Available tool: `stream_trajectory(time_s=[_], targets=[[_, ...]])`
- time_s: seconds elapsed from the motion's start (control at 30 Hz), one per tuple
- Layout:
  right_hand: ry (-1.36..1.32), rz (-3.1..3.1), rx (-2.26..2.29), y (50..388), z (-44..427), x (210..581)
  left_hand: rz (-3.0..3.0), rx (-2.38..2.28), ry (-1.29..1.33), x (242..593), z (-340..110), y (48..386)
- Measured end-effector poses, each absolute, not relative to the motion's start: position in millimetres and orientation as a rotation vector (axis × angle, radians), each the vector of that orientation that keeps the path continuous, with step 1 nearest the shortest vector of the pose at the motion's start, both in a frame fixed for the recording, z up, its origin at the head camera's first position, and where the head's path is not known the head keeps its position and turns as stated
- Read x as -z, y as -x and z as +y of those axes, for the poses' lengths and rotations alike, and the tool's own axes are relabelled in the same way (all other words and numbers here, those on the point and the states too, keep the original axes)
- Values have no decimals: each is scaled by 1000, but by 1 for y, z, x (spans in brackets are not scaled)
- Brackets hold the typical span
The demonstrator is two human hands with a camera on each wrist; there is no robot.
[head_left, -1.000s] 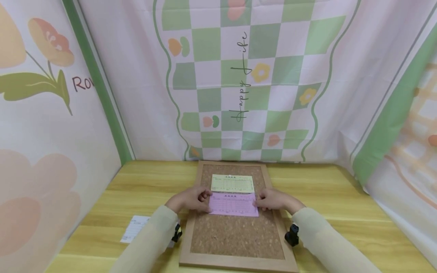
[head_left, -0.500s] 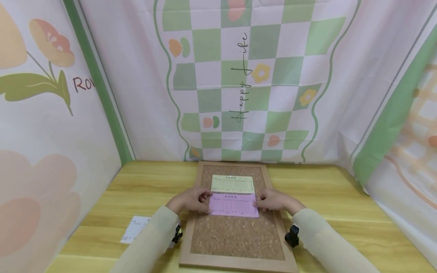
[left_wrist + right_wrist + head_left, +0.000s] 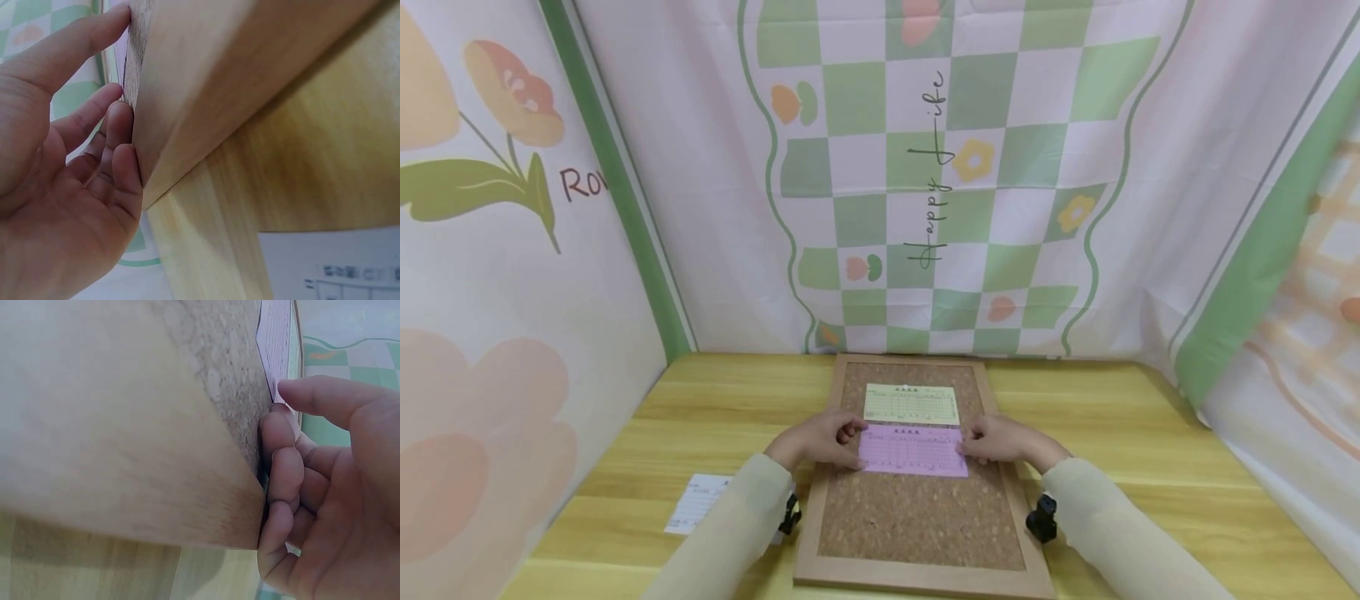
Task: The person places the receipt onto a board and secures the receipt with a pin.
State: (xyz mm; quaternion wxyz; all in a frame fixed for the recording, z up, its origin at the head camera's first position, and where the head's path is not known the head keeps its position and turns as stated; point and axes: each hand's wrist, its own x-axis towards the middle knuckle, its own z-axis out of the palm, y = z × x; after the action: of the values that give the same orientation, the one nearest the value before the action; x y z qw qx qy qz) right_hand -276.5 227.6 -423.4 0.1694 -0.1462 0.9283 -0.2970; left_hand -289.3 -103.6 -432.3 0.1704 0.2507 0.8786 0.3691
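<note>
A pink printed slip (image 3: pixel 913 451) lies on the corkboard (image 3: pixel 925 521), just below a yellow printed slip (image 3: pixel 912 403). At its left edge, my left hand (image 3: pixel 826 437) touches the two corners with thumb and index finger spread apart. The left wrist view shows its other fingers bent against the wooden frame (image 3: pixel 187 81). My right hand (image 3: pixel 1003 438) pinches the pink slip's right edge between thumb (image 3: pixel 331 399) and index finger. Its remaining fingers curl against the board's side. The slip's side edges are partly hidden under the fingertips.
A white printed paper (image 3: pixel 694 502) lies on the wooden table (image 3: pixel 617 500) left of the board, partly under my left sleeve (image 3: pixel 737 517). A patterned curtain (image 3: pixel 910 167) hangs behind the table. A small black device (image 3: pixel 1042 517) sits at my right wrist.
</note>
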Motion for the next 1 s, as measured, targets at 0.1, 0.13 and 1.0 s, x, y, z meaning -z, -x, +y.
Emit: stream_trajectory(time_s=[0.1,0.13,1.0], targets=[[416,2638,855,276,229,423,2494,-1049,-718,432,-103,289],[423,2635,865,276,229,423,2494,-1050,-724,432,-104,289],[520,2722,1034,261,292,406,2497,-1058,-754,432,-105,288]])
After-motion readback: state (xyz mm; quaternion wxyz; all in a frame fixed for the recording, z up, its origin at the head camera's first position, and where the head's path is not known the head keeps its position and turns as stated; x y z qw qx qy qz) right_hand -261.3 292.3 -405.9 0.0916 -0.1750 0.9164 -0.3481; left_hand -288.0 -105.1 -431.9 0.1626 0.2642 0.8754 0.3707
